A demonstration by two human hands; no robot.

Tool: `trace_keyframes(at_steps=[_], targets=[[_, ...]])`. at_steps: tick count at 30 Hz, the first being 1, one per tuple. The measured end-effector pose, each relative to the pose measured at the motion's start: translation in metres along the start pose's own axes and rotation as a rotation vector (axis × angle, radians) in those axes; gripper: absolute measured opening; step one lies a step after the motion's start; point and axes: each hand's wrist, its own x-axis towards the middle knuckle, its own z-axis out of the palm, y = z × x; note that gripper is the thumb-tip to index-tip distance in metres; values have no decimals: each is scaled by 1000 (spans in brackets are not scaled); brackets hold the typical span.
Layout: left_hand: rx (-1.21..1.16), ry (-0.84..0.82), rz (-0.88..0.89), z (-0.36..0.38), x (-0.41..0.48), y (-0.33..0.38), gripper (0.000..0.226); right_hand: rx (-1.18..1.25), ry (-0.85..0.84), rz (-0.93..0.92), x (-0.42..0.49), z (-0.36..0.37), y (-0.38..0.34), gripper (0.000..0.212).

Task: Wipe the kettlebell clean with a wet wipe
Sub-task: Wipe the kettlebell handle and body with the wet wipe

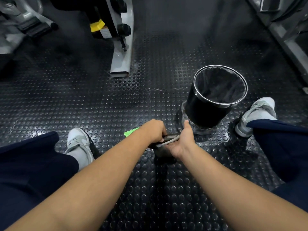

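The kettlebell (163, 152) sits low on the studded rubber floor (116, 100), between the seated person's two grey shoes and just in front of a black bin (202, 112) with a shiny rim. It is small, dark and dull, with a worn greyish cast on its handle; only a patch of the rounded body shows below the hands.

The left hand (154, 130) comes down from above, fingers curled tight round one end of the handle. The right hand (183, 141) meets it from the other side, thumb sticking out toward the bin, holding a wet wipe (168, 142) that shows as a pale, narrow strip along the handle. Its fingers tuck under the handle and wipe, so how far they wrap cannot be seen.

Most of the kettlebell is covered by the two hands, and its base is lost in shadow. A bright green scrap (130, 131) pokes out behind the left wrist; what it is cannot be made out. A grey machine leg (121, 57) stands further back, with the machines around it cut off at the edges
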Motion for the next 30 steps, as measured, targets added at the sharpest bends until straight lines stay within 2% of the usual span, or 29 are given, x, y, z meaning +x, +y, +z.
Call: trace_keyframes(at_steps=[6,15,19,22,24,26,28,30], targets=[[-51,-26,-71,-2,2,2,22,-245,48,-104,-9,9,29,68],[-30,9,-26,-2,-3,4,37,-50,34,4,-33,9,-7,72],[-27,2,-71,-3,-3,6,14,-183,-34,-31,-20,10,23,84],[-31,5,-84,-5,-5,8,18,-248,-49,-20,-14,11,31,87],[-31,-6,-78,-7,-6,9,19,-163,-25,-3,-9,8,21,95],[-29,-19,-73,-6,-7,9,31,-56,-7,11,-7,3,8,102],[-17,-21,-63,-5,-6,8,37,3,-16,-7,-1,-3,-4,100],[-15,-11,-56,-5,-5,6,37,-13,17,-45,-3,-4,-7,88]])
